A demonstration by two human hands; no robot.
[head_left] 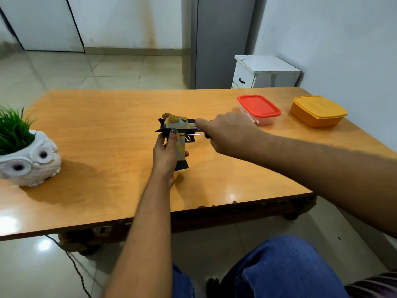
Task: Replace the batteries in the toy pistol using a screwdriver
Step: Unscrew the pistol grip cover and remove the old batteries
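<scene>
There is one view only, from a wide-angle camera worn on the person's head. It looks forward and down over both forearms onto the wooden worktop [107, 130], which fills the middle of the frame. The person's knees sit at the bottom edge, close under the lens. Beyond the worktop's far edge the view reaches the tiled floor [86, 69] and the white wall [129, 20]. Straight lines bow towards the frame's edges.

You have the yellow-and-black plastic toy pistol [179, 127] upright above the table, barrel pointing right; the thin metal-shafted, dark-handled screwdriver [194, 135] lies level, tip at its frame.
</scene>
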